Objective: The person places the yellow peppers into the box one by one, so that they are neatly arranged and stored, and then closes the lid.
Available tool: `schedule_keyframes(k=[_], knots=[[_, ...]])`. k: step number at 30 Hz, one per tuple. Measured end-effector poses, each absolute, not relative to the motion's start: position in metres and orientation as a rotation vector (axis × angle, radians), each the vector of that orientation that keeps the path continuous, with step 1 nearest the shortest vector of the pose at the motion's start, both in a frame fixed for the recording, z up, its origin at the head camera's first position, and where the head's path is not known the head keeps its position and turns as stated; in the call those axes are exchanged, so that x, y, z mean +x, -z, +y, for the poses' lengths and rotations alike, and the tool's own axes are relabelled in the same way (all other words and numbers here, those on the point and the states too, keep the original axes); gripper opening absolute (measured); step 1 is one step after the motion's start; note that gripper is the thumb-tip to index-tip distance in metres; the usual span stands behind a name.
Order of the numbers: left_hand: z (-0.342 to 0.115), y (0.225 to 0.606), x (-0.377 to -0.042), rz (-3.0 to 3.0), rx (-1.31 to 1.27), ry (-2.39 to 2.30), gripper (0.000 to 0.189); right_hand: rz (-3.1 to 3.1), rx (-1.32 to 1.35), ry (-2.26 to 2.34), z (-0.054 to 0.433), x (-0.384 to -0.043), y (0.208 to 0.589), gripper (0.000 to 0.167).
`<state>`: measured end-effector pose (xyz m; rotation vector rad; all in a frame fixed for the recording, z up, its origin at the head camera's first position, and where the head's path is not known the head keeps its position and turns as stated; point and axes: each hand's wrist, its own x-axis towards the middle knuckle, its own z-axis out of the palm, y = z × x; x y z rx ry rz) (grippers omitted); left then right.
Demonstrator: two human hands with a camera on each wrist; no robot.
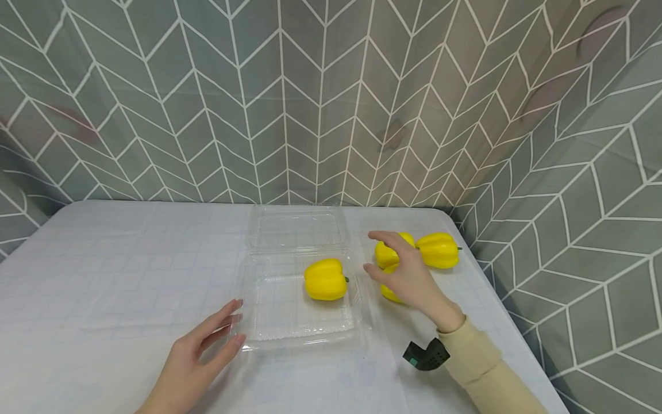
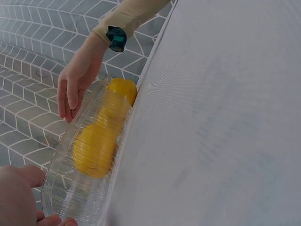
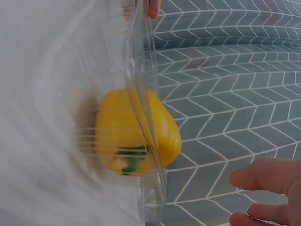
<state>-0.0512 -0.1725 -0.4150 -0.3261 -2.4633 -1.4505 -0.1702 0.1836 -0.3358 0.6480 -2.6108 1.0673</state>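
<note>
A clear plastic clamshell container [image 1: 274,313] sits on the table, its lid [image 1: 297,228] folded back flat toward the wall. One yellow bell pepper [image 1: 325,280] lies in its right half, green stem to the right. My left hand [image 1: 193,357] is at the container's left side, fingers extended and fingertips right at the rim. My right hand [image 1: 411,279] is raised to the right of the container, thumb and fingers spread with nothing between them. It partly covers two yellow peppers [image 1: 385,255] [image 1: 389,292]; another yellow pepper [image 1: 438,250] lies just beyond it.
A white cloth covers the table [image 1: 129,259]. Grey curtains with a white chevron pattern [image 1: 300,103] hang behind it and along its right side. A dark wrist device [image 1: 426,355] is on the right forearm, by the beige sleeve cuff.
</note>
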Motion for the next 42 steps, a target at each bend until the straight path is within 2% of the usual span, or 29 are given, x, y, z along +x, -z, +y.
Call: schedule_keyframes(k=[27,42], knots=[[-0.173,0.413,-0.051,-2.492,-0.309,1.43,0.057,-2.699,0.44,-1.032,0.244,-0.189,0.314,0.053],[-0.173,0.413,-0.051,-2.5,-0.306,1.419,0.056,-2.711,0.444,-1.036,0.265,-0.194,0.309,0.054]])
